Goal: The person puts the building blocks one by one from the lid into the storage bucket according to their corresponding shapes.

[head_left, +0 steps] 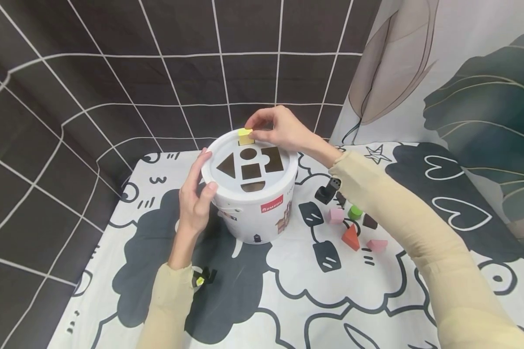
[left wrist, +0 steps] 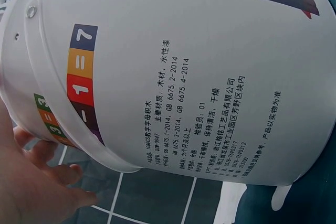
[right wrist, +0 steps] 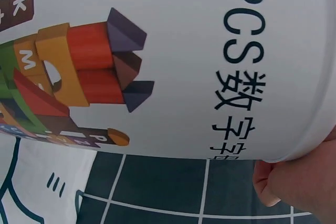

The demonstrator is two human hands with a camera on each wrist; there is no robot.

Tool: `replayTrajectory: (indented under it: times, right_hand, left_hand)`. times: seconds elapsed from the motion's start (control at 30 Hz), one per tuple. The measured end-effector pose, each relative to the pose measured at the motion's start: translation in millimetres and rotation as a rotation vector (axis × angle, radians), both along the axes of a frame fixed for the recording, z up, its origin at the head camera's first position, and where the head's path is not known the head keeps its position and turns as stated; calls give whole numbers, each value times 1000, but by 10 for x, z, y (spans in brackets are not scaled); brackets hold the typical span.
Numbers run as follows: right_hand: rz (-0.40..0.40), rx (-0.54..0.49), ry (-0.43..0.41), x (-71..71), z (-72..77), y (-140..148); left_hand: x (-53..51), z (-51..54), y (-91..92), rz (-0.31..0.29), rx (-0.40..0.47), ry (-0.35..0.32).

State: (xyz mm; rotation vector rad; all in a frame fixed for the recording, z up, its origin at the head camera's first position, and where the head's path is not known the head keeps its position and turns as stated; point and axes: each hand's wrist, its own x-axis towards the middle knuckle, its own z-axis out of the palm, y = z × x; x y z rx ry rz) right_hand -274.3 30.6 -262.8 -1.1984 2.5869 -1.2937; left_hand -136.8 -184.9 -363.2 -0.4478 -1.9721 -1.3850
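Note:
A white bucket (head_left: pixel 254 220) with a lid (head_left: pixel 262 184) pierced by shaped holes stands on the patterned cloth. My right hand (head_left: pixel 284 131) pinches a yellow block (head_left: pixel 246 137) at the lid's far edge, over a hole there. How far the block sits in that hole is hidden. Along the near left rim, my left hand (head_left: pixel 195 203) rests with thumb and fingers spread against the bucket. The left wrist view shows the left hand's fingers (left wrist: pixel 58 174) beside the bucket wall and its white handle (left wrist: pixel 79 135). In the right wrist view, the right hand (right wrist: pixel 302 182) shows partly behind the bucket's edge.
Right of the bucket lie loose blocks: a pink cube (head_left: pixel 335 215), a green block (head_left: pixel 355 212), a red-orange triangular one (head_left: pixel 351 238), a pink one (head_left: pixel 377 245) and a dark brown one (head_left: pixel 369 221). A dark gridded curtain (head_left: pixel 253 77) hangs close behind the bucket.

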Motion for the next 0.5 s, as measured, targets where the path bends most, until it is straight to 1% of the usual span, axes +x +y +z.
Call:
replayTrajectory:
  times: [0.17,0.27,0.4,0.5]
  right_hand:
    - [-25,-35,52,-16,8,89]
    - [-42,-68,46,-15,21,200]
    - [-64,-90,31,6,39,405]
    - [-98,-86,46,49,47,625]
  left_hand:
    - [0,2,-1,-11,0,5]
    - [-2,-6,-5,-11,12,12]
    - [-1,-6,-7,-15,26,29]
    - [2,-3,-5,-24,30,32]
